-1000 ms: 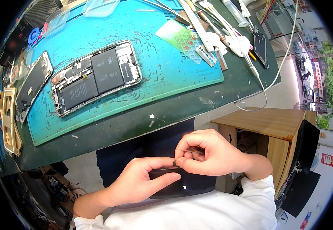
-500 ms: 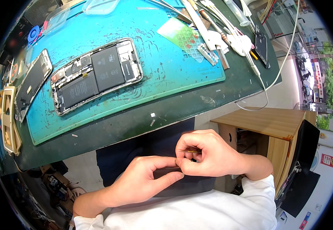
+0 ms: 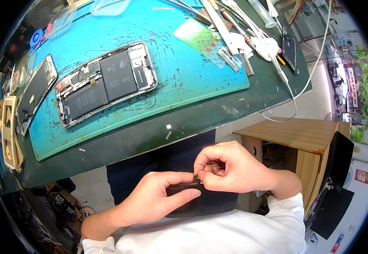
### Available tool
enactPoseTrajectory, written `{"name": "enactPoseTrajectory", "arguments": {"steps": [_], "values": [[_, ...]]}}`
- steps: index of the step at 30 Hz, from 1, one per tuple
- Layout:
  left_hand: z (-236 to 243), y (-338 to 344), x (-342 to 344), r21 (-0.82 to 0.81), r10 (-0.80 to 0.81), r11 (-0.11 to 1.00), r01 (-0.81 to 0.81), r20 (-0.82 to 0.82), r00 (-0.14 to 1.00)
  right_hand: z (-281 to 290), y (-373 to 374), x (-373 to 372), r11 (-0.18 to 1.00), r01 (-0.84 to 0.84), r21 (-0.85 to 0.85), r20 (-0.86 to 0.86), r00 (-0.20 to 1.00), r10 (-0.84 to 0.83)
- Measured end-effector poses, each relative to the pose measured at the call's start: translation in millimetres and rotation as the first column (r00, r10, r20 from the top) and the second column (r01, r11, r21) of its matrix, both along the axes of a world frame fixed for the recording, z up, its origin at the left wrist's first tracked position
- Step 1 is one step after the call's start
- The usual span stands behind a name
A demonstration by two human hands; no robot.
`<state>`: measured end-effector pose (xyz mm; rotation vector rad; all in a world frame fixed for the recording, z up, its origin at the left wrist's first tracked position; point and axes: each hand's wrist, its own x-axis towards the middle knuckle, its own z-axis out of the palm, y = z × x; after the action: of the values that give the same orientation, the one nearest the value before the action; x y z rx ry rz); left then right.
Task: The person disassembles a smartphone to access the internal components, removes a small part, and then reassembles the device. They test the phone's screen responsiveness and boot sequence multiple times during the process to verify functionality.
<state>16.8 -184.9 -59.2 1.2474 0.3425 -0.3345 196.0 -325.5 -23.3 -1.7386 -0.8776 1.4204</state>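
Note:
Both my hands meet above my lap, below the bench edge. My right hand [image 3: 237, 169] is closed in a pinch on a thin gold-and-dark strip [image 3: 211, 165], much like a small flex cable; the fingers hide most of it. My left hand [image 3: 156, 197] reaches in from the left, its index fingertip against the strip's dark end [image 3: 195, 177] and its thumb apart below. Its other fingers are mostly hidden. On the blue mat [image 3: 171, 80] lies an opened smartphone [image 3: 107, 84] showing dark battery cells and circuit parts.
A detached phone screen [image 3: 35, 95] rests left of the phone, beside a gold phone frame [image 3: 9, 131]. Tools and a white cable [image 3: 282, 76] crowd the far right. Tiny scraps [image 3: 169, 126] dot the bench's near edge. A wooden cabinet [image 3: 285, 129] stands to my right.
My hands have shifted slightly, and my left thumb has dropped a little away from the right fingers. More of the strip and its dark end now shows at the fingertips.

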Motion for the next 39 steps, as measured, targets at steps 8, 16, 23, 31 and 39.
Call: {"name": "enactPoseTrajectory", "arguments": {"steps": [8,16,23,31,39], "values": [[-3,6,-8,-0.149,0.141,0.977,-0.151,-0.078,0.987,37,-9,22,0.973,0.173,0.155,0.228,0.952,-0.206],[7,8,-10,-0.049,0.209,0.977,-0.208,0.039,0.977,22,22,123,0.862,-0.038,0.505,0.863,0.052,-0.503],[9,5,-22,0.514,-0.001,0.748,-0.42,0.634,0.774,29,39,101,0.798,-0.225,0.559,0.815,-0.03,-0.579],[2,25,-40,0.555,-0.516,0.211,-0.804,0.762,0.391,30,0,2,0.984,-0.179,-0.02,-0.253,0.953,0.168],[-10,23,-51,0.484,-0.113,0.163,-0.86,0.875,0.471,29,-12,1,0.962,0.152,0.225,-0.179,0.977,-0.113]]}}
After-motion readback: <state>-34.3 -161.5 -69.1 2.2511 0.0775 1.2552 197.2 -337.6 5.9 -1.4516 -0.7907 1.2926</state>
